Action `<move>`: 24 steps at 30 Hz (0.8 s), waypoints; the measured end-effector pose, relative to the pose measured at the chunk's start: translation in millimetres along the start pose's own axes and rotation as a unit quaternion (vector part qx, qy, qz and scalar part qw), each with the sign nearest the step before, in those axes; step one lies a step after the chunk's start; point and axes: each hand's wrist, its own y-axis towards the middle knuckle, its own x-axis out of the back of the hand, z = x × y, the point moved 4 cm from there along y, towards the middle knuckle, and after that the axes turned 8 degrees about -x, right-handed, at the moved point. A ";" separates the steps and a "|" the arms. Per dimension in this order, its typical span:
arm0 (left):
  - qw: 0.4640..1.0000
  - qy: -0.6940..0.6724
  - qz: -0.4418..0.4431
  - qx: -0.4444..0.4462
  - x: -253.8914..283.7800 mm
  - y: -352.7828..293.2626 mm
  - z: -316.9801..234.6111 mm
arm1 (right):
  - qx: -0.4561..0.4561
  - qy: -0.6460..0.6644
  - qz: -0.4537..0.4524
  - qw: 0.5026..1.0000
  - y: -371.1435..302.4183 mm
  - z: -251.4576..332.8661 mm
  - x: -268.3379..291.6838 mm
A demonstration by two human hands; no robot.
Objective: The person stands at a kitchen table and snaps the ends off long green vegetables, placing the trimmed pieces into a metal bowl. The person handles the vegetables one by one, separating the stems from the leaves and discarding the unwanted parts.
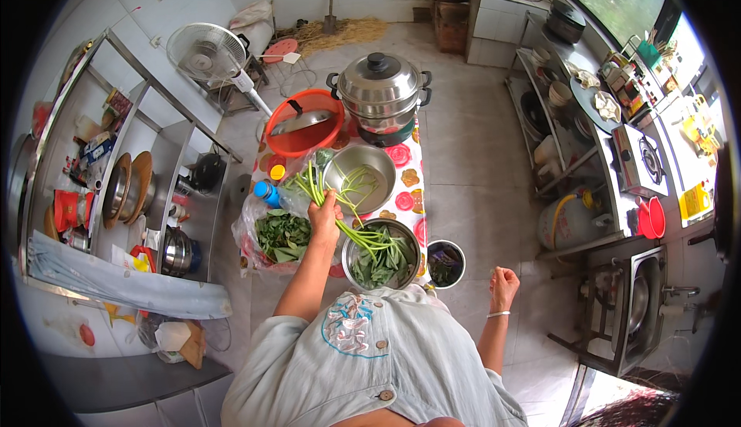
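Left fingers clasp a bunch of green stems above the patterned table, between two metal bowls.
The stems look light, crisp and easily snapped, the leaves soft and perhaps damp; I'd hold them loosely mid-stem. Their leafy ends seem to droop into the nearer bowl, others reaching over the farther bowl. The right hand is curled in, well apart; whether it pinches anything, I can't tell. The left palm is hidden, and the bin's dark contents are unclear.
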 end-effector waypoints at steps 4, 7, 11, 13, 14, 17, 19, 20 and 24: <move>0.998 0.014 -0.013 0.055 5.5 57.0 25.6 | 0.021 -0.028 -0.025 0.999 -6.7 -4.6 9.2; 0.993 0.050 0.008 0.102 11.4 93.0 46.1 | 0.029 -0.049 -0.022 0.998 -6.0 -14.3 7.1; 0.974 0.094 0.017 0.204 21.6 103.2 68.4 | 0.104 -0.113 -0.036 0.987 -5.1 -21.0 -5.5; 0.975 0.075 0.049 0.204 17.6 92.5 66.8 | 0.143 -0.155 -0.037 0.977 1.2 -27.5 -8.3; 0.976 0.064 0.062 0.200 17.2 87.0 62.3 | 0.162 -0.176 -0.032 0.970 3.8 -28.4 -12.3; 0.982 0.042 0.108 0.150 3.0 59.4 35.2 | 0.209 -0.359 -0.058 0.908 7.9 -15.6 -32.2; 0.978 0.002 0.160 0.135 -2.3 45.6 25.2 | 0.250 -0.475 -0.054 0.842 14.1 -16.1 -42.9; 0.976 -0.015 0.180 0.120 -7.4 35.4 15.3 | 0.258 -0.531 -0.045 0.806 19.5 -18.4 -49.8; 0.962 -0.073 0.242 0.102 -27.0 -2.7 -8.8 | 0.211 -0.646 -0.051 0.732 38.2 -28.4 -62.3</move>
